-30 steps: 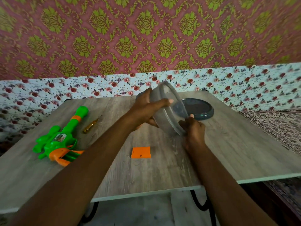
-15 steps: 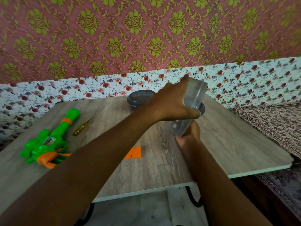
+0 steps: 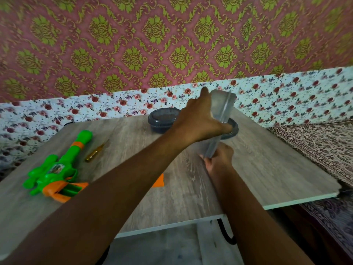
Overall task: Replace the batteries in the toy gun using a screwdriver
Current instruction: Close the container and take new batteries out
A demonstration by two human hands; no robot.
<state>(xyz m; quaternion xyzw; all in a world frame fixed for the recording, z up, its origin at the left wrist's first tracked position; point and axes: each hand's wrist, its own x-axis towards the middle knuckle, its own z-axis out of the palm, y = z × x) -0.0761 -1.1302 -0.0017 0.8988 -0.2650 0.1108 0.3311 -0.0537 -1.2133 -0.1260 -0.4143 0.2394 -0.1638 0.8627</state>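
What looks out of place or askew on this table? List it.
The clear container is tipped steeply on its side in the left hand, above the cupped right hand. Its dark lid lies loose on the table. An orange cover lies apart from the toy gun. Nothing looks spilled.

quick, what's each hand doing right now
Left hand: closed on the tipped clear container, gripping its upper side.
Right hand: at the container's lower edge; too blurred to tell whether it grips.
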